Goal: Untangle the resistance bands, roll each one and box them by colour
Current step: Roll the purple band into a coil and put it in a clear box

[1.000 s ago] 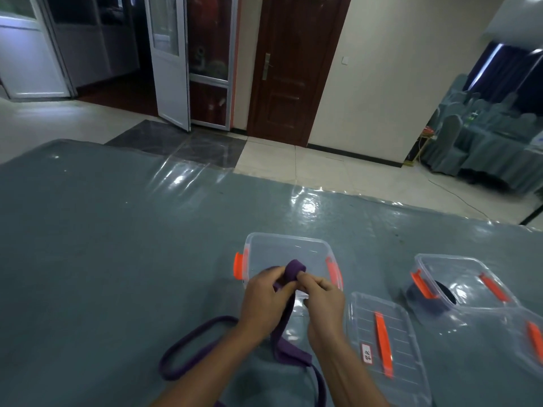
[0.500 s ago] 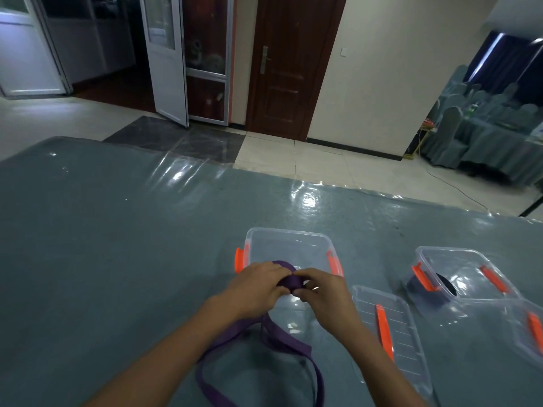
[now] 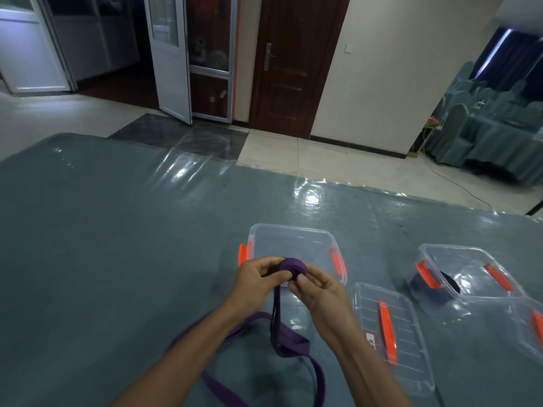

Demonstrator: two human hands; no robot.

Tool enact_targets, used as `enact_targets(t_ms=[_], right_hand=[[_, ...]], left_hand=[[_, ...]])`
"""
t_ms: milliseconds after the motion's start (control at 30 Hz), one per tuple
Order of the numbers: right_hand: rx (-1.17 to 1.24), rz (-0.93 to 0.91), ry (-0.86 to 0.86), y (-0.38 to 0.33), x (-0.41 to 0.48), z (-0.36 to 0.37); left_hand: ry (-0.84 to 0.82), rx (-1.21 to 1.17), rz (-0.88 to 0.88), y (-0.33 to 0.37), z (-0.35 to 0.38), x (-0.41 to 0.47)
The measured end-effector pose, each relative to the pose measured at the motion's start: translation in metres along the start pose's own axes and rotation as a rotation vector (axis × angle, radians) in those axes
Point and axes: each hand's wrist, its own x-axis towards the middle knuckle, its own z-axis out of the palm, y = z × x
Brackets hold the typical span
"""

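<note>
Both hands, left point(image 3: 258, 279) and right point(image 3: 316, 287), pinch the purple band's point(image 3: 289, 346) roll. An open box point(image 3: 291, 254) sits just beyond, its lid point(image 3: 390, 336) to the right.

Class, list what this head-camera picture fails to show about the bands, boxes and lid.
All in the head view:
Tail of the purple band runs off the bottom edge; length unknown.
Colour of the dark roll in the right box: blurred by wall glare.
Text of the label on the lid: too small.
The far-right container: cut by the frame edge.
</note>
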Motion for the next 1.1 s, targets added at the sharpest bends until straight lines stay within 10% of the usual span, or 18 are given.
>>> enact_targets(t_ms=[267,567,800,1100], right_hand=[[-1.308,-0.321,-0.098,-0.017,-0.001,-0.013],[-0.297,-0.126,-0.076,-0.019,-0.003,-0.017],[0.090,0.013,-0.056,-0.006,-0.007,-0.016],[-1.089,-0.303,-0.164,-0.029,-0.003,-0.043]], left_hand=[[-0.305,0.900,0.282,0.011,-0.015,0.006],[-0.003,0.198,0.118,0.018,0.005,0.002],[0.013,0.174,0.110,0.003,0.014,0.000],[-0.189,0.796,0.267,0.009,0.018,0.000]])
